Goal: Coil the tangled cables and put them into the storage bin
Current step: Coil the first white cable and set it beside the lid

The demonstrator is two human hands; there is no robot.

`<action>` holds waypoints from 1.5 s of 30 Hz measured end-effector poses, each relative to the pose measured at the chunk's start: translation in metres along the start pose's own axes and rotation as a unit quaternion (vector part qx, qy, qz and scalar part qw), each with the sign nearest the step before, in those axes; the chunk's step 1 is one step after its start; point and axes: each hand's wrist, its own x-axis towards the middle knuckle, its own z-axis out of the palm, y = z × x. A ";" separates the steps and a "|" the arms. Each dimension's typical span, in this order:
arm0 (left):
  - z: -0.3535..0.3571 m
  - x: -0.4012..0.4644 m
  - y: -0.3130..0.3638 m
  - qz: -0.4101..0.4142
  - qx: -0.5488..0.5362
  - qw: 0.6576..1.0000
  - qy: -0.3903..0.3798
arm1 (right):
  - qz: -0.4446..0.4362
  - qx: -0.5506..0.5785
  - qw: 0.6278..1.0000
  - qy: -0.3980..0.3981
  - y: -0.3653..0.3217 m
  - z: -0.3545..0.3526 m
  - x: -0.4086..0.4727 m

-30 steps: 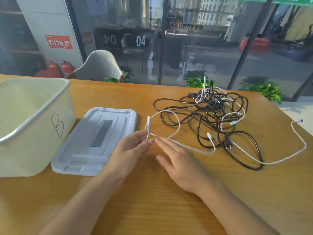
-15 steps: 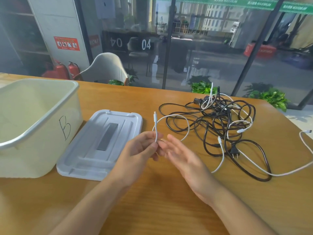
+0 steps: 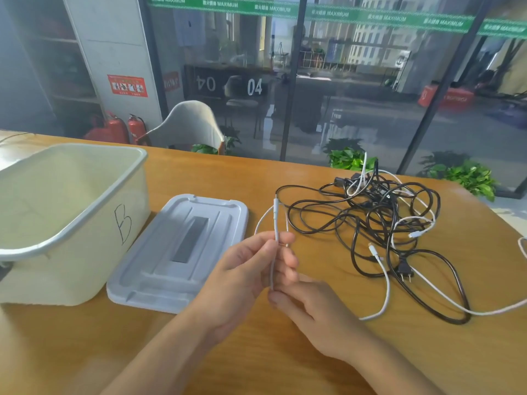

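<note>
The left hand pinches a white charging cable just below its upright plug, while the right hand nips the same strand lower down. It looks light, limp and springy, best gripped near the plug. The rest trails into the tangled black cables on the wooden table, well apart from the open storage bin.

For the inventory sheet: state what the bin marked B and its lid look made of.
Cream rectangular storage bin marked B: likely plastic, smooth and faintly translucent, with a moulded rolled rim. Pale grey rectangular lid: likely plastic too, matte, with moulded ribs and a darker centre panel.
</note>
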 end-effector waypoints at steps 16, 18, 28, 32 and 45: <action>0.001 -0.002 0.009 -0.011 -0.021 0.999 0.035 | -0.049 -0.092 0.994 -0.012 0.000 -0.007 -0.004; 0.000 -0.003 0.011 -0.008 -0.035 0.999 0.032 | -0.010 -0.001 1.000 -0.025 0.000 -0.009 -0.005; 0.006 -0.004 0.005 -0.039 0.004 0.999 -0.001 | -0.018 -0.062 0.994 -0.092 0.006 -0.016 -0.004; 0.005 -0.005 0.008 -0.055 -0.038 0.998 -0.003 | 0.017 -0.086 0.992 -0.087 0.015 -0.029 -0.003; 0.007 -0.003 -0.007 -0.136 0.131 0.982 -0.002 | 0.012 -0.189 0.964 0.185 0.017 -0.056 -0.007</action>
